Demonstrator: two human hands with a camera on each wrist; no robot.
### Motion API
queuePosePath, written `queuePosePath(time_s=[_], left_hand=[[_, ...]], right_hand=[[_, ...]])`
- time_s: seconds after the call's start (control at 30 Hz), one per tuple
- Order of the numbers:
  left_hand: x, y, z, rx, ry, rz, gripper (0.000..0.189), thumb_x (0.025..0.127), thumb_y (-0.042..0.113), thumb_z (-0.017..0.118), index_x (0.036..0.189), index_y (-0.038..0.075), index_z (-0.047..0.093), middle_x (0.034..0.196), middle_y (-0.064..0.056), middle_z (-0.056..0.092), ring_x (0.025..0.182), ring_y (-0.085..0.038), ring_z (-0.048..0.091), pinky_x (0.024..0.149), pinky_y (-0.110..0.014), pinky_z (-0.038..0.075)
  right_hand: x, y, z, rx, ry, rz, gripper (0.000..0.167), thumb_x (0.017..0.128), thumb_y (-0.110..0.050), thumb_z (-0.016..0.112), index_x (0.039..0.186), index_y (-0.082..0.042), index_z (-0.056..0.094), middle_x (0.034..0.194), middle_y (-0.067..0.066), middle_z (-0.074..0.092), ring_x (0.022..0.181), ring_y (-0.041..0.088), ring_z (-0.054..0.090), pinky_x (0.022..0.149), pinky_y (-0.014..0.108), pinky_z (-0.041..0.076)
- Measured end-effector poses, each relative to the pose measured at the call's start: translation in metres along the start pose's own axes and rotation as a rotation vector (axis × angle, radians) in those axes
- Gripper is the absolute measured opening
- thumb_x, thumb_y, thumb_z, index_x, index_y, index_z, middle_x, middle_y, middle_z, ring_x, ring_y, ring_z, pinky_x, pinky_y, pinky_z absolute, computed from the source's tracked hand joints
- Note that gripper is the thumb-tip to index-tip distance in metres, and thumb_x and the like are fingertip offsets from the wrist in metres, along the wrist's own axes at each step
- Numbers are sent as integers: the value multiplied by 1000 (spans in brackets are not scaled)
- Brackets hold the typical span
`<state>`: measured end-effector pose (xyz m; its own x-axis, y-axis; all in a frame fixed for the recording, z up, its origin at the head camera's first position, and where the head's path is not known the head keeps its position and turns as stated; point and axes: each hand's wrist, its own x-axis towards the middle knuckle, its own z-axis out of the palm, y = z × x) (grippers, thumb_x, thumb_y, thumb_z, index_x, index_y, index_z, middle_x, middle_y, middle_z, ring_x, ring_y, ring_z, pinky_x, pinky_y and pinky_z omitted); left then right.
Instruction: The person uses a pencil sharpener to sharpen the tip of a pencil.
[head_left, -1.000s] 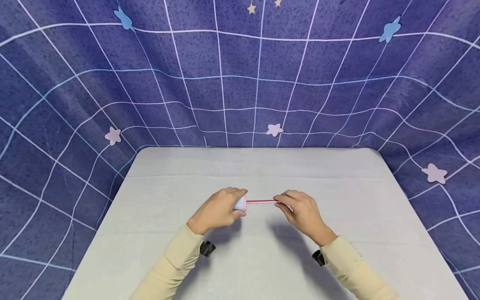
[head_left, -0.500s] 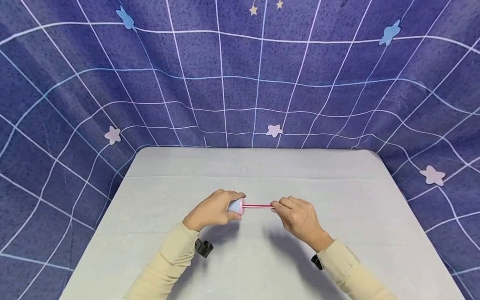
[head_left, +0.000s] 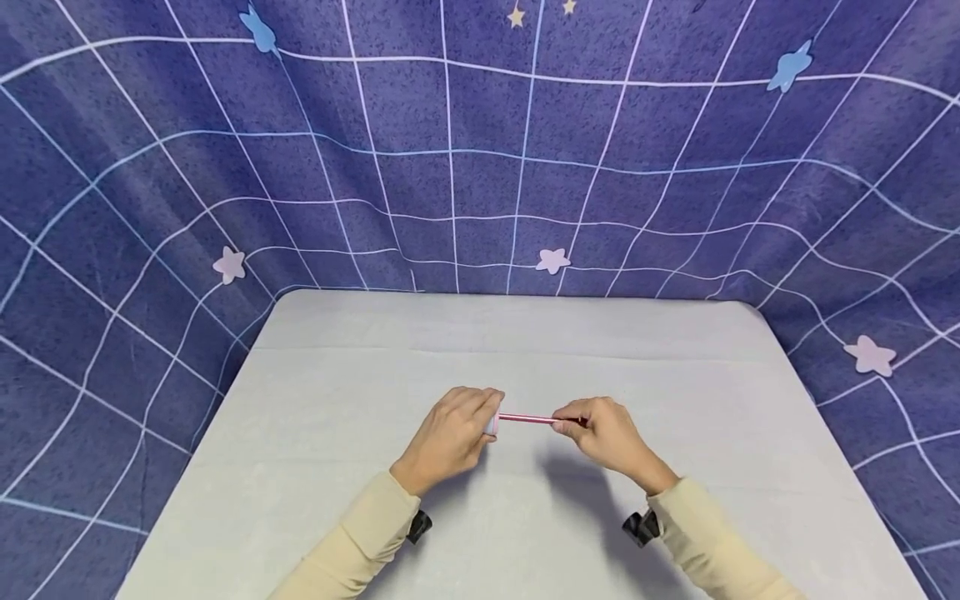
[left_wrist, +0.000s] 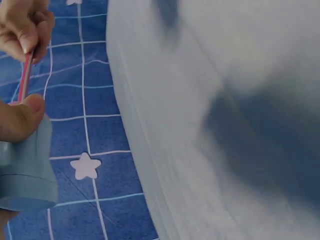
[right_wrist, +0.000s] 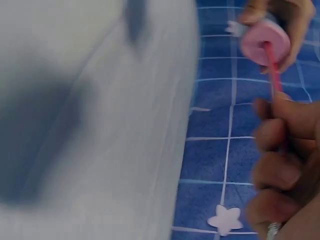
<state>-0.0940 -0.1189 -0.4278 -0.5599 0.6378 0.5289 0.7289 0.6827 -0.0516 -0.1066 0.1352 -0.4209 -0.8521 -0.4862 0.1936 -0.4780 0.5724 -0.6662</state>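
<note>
My left hand (head_left: 448, 435) grips a light blue pencil sharpener (left_wrist: 31, 167) with a pink front, which its fingers mostly cover in the head view. A red-and-white striped pencil (head_left: 527, 418) runs from the hole in the sharpener's pink face (right_wrist: 254, 49) across to my right hand (head_left: 613, 433). There the thumb and curled fingers pinch the pencil, and its far end is tucked among them. Both hands are raised over the table, as their shadows below show. The pencil's tip is hidden inside the sharpener.
A white cloth covers the table (head_left: 510, 329) under the hands. Behind and at both sides hangs a blue curtain (head_left: 480, 187) with a grid pattern and stars. Each wrist carries a small black camera, such as the one at the right cuff (head_left: 641, 527).
My right hand has rolled round the pencil, its thumb side now showing. The left-hand fingers now cover more of the sharpener. Both hands have shifted slightly to the right since half a second ago.
</note>
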Motion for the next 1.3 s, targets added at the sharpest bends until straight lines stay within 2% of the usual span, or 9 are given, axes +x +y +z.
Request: queuePosePath(time_s=[0.1, 0.23, 0.37, 0.43, 0.6, 0.77, 0.97, 1.13, 1.3], left_hand=[[2, 2, 3, 61, 66, 53, 54, 71, 18, 79, 118, -4, 62, 112, -12, 68, 100, -22, 64, 93, -34, 50], [0, 5, 8, 108, 171, 80, 32, 89, 13, 60, 116, -5, 63, 110, -14, 68, 100, -24, 65, 93, -35, 51], [-2, 9, 13, 146, 239, 81, 30, 99, 13, 44, 114, -4, 63, 110, -14, 68, 100, -24, 66, 93, -36, 51], [-3, 9, 13, 141, 229, 66, 29, 94, 14, 55, 115, -5, 63, 110, -14, 68, 100, -24, 65, 93, -36, 51], [-6, 7, 6, 53, 81, -45, 57, 69, 17, 82, 119, -4, 62, 111, -14, 68, 101, -24, 64, 93, -36, 50], [-1, -2, -9, -74, -48, -159, 57, 71, 19, 81, 120, -3, 61, 113, -13, 68, 100, -24, 64, 93, -36, 50], [8, -16, -29, -291, -248, -238, 55, 79, 23, 75, 124, -4, 58, 118, -14, 66, 107, -25, 63, 95, -38, 50], [13, -25, -39, -457, -382, -293, 54, 84, 23, 71, 128, -3, 55, 118, -11, 65, 94, -17, 62, 85, -32, 53], [20, -27, -42, -542, -418, -283, 36, 83, 20, 71, 113, 4, 61, 86, 1, 63, 68, -6, 52, 62, -21, 47]], right_hand=[[4, 0, -8, 246, -126, 161, 13, 86, -8, 65, 88, 1, 75, 65, -1, 62, 52, 1, 41, 47, 17, 35], [11, -3, -18, 450, -262, 315, 18, 86, -5, 63, 90, 11, 71, 57, -3, 52, 51, 5, 39, 47, 17, 31], [16, -4, -25, 461, -319, 376, 20, 86, -6, 63, 92, 11, 71, 54, -4, 50, 49, 6, 36, 44, 18, 27], [17, -5, -23, 378, -295, 352, 18, 86, -8, 63, 89, 8, 72, 55, 0, 55, 50, 7, 40, 45, 19, 28], [13, -9, -9, 34, -91, 200, 10, 85, -15, 68, 89, -9, 75, 68, -3, 66, 58, 6, 48, 52, 22, 37], [9, -6, 5, -213, 209, -128, 16, 76, -12, 78, 91, -16, 74, 77, -9, 68, 60, 1, 51, 53, 19, 41], [10, 1, 13, -322, 483, -498, 13, 80, -12, 73, 93, -10, 73, 78, -4, 68, 64, 10, 59, 53, 25, 47], [13, 3, 17, -414, 606, -649, 21, 95, -20, 57, 92, -7, 73, 81, -1, 69, 65, 13, 61, 53, 27, 46], [15, 6, 23, -503, 698, -720, 23, 96, -18, 54, 90, -5, 72, 76, 0, 66, 59, 14, 56, 48, 25, 39]])
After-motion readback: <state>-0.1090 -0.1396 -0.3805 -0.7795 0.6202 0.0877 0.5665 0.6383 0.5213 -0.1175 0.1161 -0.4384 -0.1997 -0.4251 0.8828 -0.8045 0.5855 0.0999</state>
